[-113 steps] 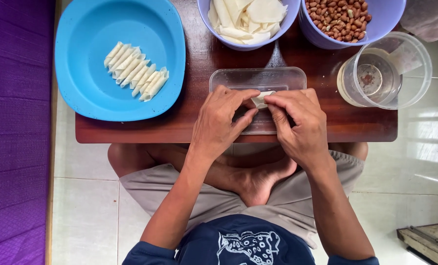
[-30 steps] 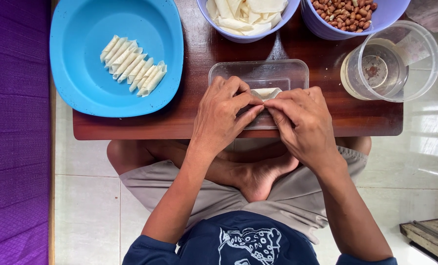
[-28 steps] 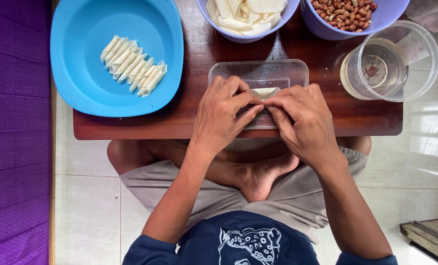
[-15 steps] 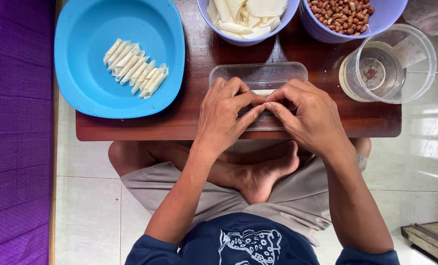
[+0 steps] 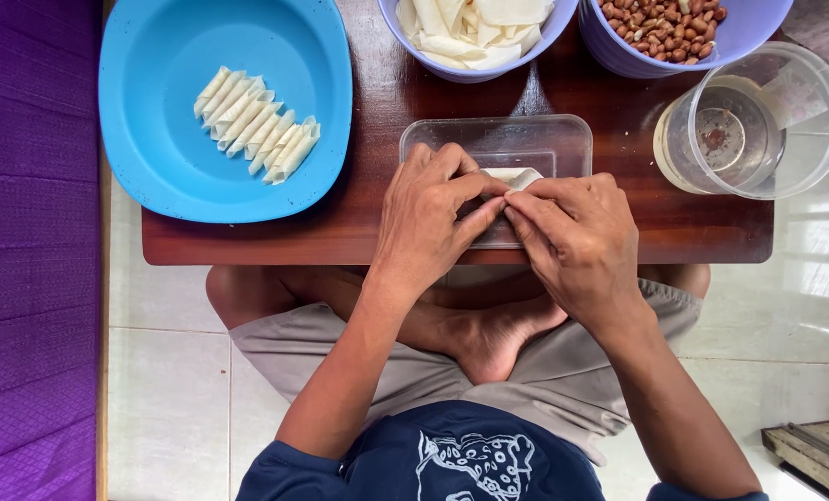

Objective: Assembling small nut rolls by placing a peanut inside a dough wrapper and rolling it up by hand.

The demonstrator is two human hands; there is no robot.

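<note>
- The left hand [image 5: 428,218] and the right hand [image 5: 577,237] meet over a clear plastic lid [image 5: 498,148] lying flat on the dark wooden table [image 5: 377,232]
- The fingers of both hands close on a small pale wrapper [image 5: 516,176], pinching it between their tips, just above the lid
- A blue plate [image 5: 154,176] to the left holds a row of rolled wrappers [image 5: 257,123]
- At the far edge stand a bowl of wrapper sheets [image 5: 475,32], a bowl of peanuts [image 5: 665,23] and a clear tub [image 5: 758,121]
</note>
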